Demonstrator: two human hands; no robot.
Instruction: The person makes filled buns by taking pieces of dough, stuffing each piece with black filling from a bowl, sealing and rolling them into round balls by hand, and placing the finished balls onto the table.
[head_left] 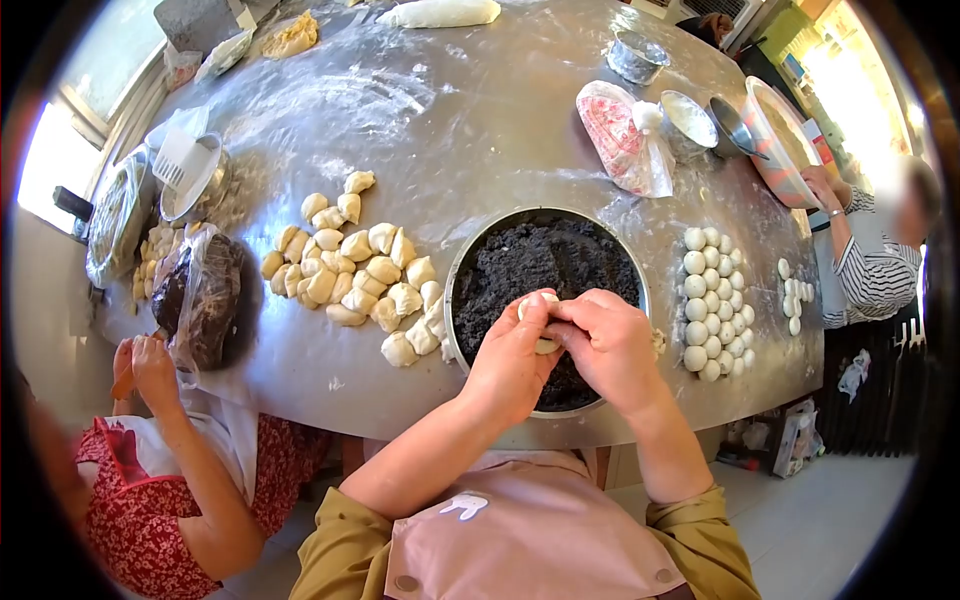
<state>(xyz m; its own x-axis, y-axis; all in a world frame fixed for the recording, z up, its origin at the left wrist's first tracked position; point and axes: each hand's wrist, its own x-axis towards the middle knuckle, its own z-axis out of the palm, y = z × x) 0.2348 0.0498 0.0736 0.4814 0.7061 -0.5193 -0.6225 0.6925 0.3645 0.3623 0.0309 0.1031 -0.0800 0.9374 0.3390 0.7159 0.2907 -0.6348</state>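
Note:
Both my hands meet over a round metal bowl [453, 335] of dark, crumbly filling [520, 255]. Between my fingers is a small piece of pale dough [545, 346], partly hidden by them. My left hand [507, 355] grips it from the left, thumb on top. From the right, my right hand [608, 340] pinches its edge. Left of the bowl lies a pile of cut dough pieces [345, 270]. Rows of smooth, round dough balls [712, 305] sit on the metal table to the right.
A plastic-wrapped dark mass [205, 300] lies near a co-worker's hands [150, 370] at left. Another person [870, 250] stands at right by a large tub [775, 140]. A red-and-white bag [620, 135] and a small metal pot [637, 57] are farther back on the floury table [480, 130].

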